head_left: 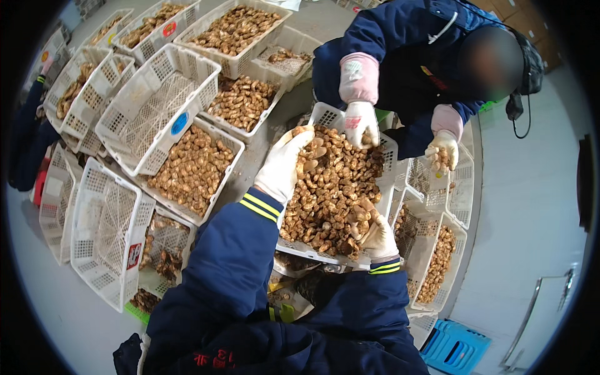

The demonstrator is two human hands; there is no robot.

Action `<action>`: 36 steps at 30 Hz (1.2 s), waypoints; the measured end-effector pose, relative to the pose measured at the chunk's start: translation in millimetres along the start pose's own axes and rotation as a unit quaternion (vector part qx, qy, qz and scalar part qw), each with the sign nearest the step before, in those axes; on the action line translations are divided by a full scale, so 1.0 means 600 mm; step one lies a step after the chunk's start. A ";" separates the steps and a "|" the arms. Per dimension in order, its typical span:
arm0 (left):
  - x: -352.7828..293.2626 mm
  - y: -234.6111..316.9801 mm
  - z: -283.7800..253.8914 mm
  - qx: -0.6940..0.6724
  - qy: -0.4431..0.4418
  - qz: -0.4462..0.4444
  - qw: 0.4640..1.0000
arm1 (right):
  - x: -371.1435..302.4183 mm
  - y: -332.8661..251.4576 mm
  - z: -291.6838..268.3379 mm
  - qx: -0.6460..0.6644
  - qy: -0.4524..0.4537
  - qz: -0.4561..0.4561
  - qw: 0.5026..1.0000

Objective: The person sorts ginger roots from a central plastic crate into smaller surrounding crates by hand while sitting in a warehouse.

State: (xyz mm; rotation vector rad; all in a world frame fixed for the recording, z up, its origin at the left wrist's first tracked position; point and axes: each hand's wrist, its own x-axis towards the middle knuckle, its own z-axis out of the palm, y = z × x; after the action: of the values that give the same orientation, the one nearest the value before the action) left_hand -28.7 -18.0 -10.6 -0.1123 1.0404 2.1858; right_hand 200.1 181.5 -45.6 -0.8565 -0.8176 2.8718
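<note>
A white perforated crate full of small brown mushrooms stands in front of me. My left hand, in a white glove with brown-stained fingers, is curled over the crate's left side; what lies in its fingers is hard to make out. At the near right corner my right hand, gloved too, has its fingers bent around a brown mushroom at the pile's edge. Across the crate a co-worker's gloved hand reaches down into the same pile. That person's other hand holds something brown beyond the right rim.
On the left, white crates of mushrooms stand stacked, an empty-looking crate on top and another nearer. More filled crates stand on the right. A blue plastic stool is by the wall at lower right. Another person's sleeve shows at far left.
</note>
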 end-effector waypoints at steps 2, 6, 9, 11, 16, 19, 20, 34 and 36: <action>0.002 -0.003 0.004 0.001 -0.007 -0.008 1.000 | 0.005 0.001 0.005 0.022 -0.069 -0.009 0.997; 0.001 -0.010 0.008 0.012 -0.014 -0.010 1.000 | -0.009 -0.006 0.018 -0.039 0.005 -0.010 0.999; 0.003 -0.015 0.010 0.023 -0.016 -0.014 1.000 | -0.010 0.000 0.020 -0.055 0.032 -0.034 0.997; 0.004 -0.016 0.009 0.027 -0.014 -0.026 0.999 | -0.004 0.000 0.006 -0.063 0.046 -0.045 0.996; -0.003 -0.015 0.009 0.040 -0.020 -0.020 0.999 | 0.009 -0.036 -0.035 0.003 0.124 -0.085 0.989; 0.002 -0.016 -0.004 0.037 -0.028 -0.022 0.999 | -0.008 -0.077 -0.082 -0.034 0.265 -0.197 0.943; 0.003 -0.020 0.005 0.034 -0.035 -0.027 0.998 | -0.015 -0.094 -0.116 -0.040 0.300 -0.213 0.929; -0.020 -0.042 0.059 -0.153 -0.200 -0.143 0.957 | 0.040 -0.051 0.002 0.159 -0.046 -0.137 0.977; -0.015 -0.059 0.062 -0.146 -0.204 -0.168 0.953 | 0.046 -0.041 0.021 0.121 0.053 -0.182 0.974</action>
State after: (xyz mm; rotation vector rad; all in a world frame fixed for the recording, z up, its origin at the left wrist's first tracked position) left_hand 8.1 18.5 -5.1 0.0286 0.4271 1.9246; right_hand 167.4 201.3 -38.3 -0.7353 -0.5338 2.5131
